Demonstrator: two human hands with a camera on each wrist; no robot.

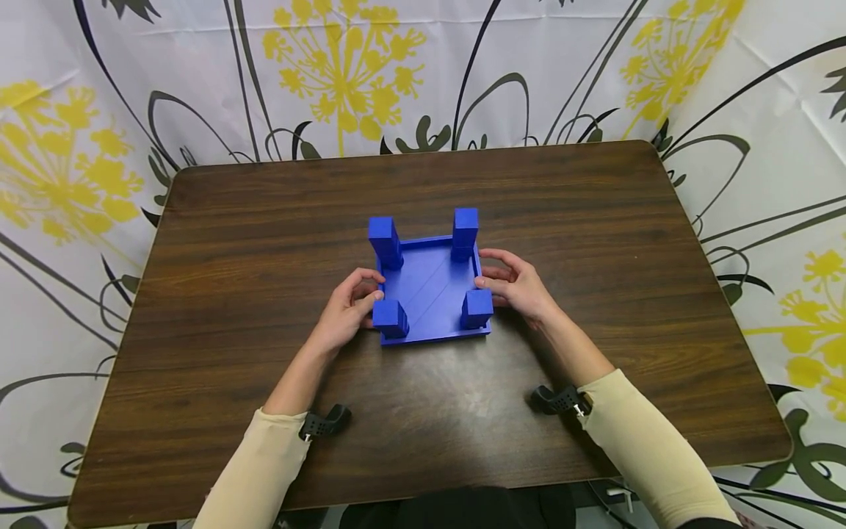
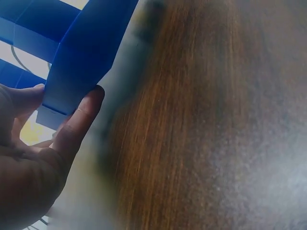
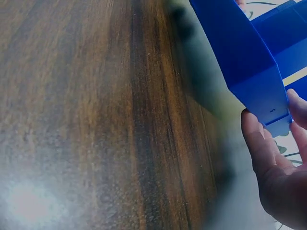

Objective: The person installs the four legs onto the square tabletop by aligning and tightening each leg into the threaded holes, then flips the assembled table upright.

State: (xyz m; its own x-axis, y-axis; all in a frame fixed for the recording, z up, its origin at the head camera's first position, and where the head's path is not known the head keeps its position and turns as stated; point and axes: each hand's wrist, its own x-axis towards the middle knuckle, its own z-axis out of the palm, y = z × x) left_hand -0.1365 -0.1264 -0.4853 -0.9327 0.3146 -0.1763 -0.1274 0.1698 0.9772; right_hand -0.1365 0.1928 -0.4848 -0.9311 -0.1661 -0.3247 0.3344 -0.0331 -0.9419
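Note:
A blue square object [image 1: 429, 294], like a small upside-down table, has a shallow-rimmed base and a square post at each corner, posts pointing up. My left hand [image 1: 345, 308] grips its left side, thumb near the front-left post [image 1: 390, 317]. On the opposite side my right hand [image 1: 518, 285] holds the rim, with the thumb over the edge behind the front-right post [image 1: 477, 307]. Both wrist views show fingers [image 2: 84, 112] reaching under the base [image 2: 84, 57], which stands apart from the tabletop. Some fingertips are hidden behind the base.
The brown wood-grain table [image 1: 251, 242] extends around the hands on all sides. A white curtain [image 1: 218, 59] with yellow and grey plant patterns hangs behind it and at both sides. Dark straps [image 1: 324, 422] show at both wrists, over pale sleeves [image 1: 264, 463].

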